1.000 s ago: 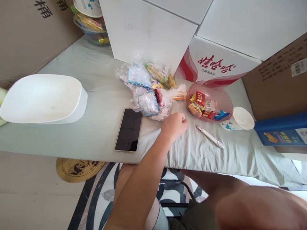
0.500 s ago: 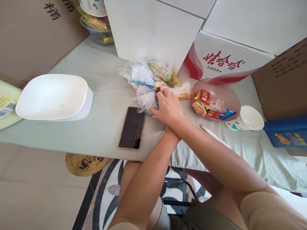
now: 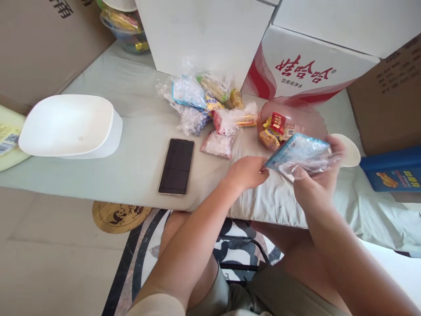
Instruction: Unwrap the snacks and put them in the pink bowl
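Note:
In front of the pink bowl (image 3: 312, 118), my right hand (image 3: 314, 191) grips a clear plastic packet with blue edges (image 3: 301, 149), its thumb on the near side. My left hand (image 3: 248, 172) is closed at the packet's left corner; its fingertips are partly hidden. Another blue-edged packet (image 3: 189, 92) lies in a pile of snack packs behind, with a yellow pack (image 3: 213, 104) and a red and clear pack (image 3: 225, 120). A pinkish packet (image 3: 217, 144) lies flat in front of the pile. Several red and yellow snack packs (image 3: 278, 123) sit in the bowl.
A black phone (image 3: 176, 166) lies left of my left hand. Farther left stands a white tub (image 3: 72, 127). A paper cup (image 3: 350, 151) and a blue box (image 3: 391, 169) are at the right. White boxes (image 3: 204, 39) and a red-and-white carton (image 3: 296, 70) line the back.
My right hand has left the pile and moved right, now with a blue-edged packet. My forearms are no longer crossed. The pinkish packet in front of the pile is now visible.

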Demonstrator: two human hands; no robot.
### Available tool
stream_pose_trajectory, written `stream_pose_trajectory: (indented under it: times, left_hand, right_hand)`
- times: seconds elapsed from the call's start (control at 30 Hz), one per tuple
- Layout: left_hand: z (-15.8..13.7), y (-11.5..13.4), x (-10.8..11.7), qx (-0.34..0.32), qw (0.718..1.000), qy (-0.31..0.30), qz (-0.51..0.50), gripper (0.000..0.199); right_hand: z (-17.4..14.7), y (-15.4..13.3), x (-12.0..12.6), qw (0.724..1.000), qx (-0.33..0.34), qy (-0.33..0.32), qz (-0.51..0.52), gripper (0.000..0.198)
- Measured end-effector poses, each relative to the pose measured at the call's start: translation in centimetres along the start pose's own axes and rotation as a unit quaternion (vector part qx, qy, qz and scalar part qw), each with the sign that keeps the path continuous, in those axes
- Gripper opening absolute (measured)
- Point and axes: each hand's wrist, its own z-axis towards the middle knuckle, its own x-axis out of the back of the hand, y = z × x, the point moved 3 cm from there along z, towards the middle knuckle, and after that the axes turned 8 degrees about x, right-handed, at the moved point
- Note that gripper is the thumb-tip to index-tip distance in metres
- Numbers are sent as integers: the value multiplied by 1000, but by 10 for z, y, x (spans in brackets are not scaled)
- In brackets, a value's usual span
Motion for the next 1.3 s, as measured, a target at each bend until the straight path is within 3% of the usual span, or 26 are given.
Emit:
stream_pose_trajectory:
  times: [0.07, 0.13, 0.23, 0.33, 0.43, 0.53, 0.7, 0.87, 0.93, 1.0, 1.13, 1.3]
  left_hand:
    - [-1, 4, 0, -23, 1000, -8, -3, 6]
    - [-3, 10, -4, -70, 996, -27, -50, 21]
    - [-6, 16, -19, -110, 981, -82, -135, 41]
    - [-6, 15, -31, -58, 978, -66, -190, 41]
    - [-5, 17, -34, -27, 978, -45, -204, 29]
    - [-3, 20, -35, -36, 983, -39, -175, 30]
    - [1, 14, -46, -49, 984, -2, -171, 48]
    - [-1, 7, -57, -76, 989, -55, -118, 65]
    - [-2, 3, -52, -62, 996, -16, -67, 62]
    - [-2, -1, -42, -61, 995, 66, -33, 61]
    - [-3, -15, -19, -74, 974, 211, -18, 63]
    - [-4, -31, -8, -51, 970, 237, -19, 64]
  right_hand:
    - [-22, 23, 23, 994, -94, 38, 27, 53]
    - [-43, 42, 35, 983, -162, 87, 16, 47]
    - [-61, 56, 36, 974, -212, 80, -3, 49]
    - [-60, 57, 36, 980, -198, 17, 16, 50]
    - [-53, 51, 46, 993, -112, -30, 19, 59]
    - [-50, 45, 57, 994, -56, -89, 12, 62]
    - [-54, 47, 64, 986, -94, -139, 6, 42]
    - [-53, 57, 64, 985, -133, -103, -29, 26]
    - [-50, 57, 65, 984, -115, -113, -78, 23]
    - [-46, 55, 68, 974, -83, -134, -160, 26]
    - [-42, 58, 75, 934, -64, -158, -313, 34]
    - [-41, 70, 79, 917, -70, -154, -360, 30]
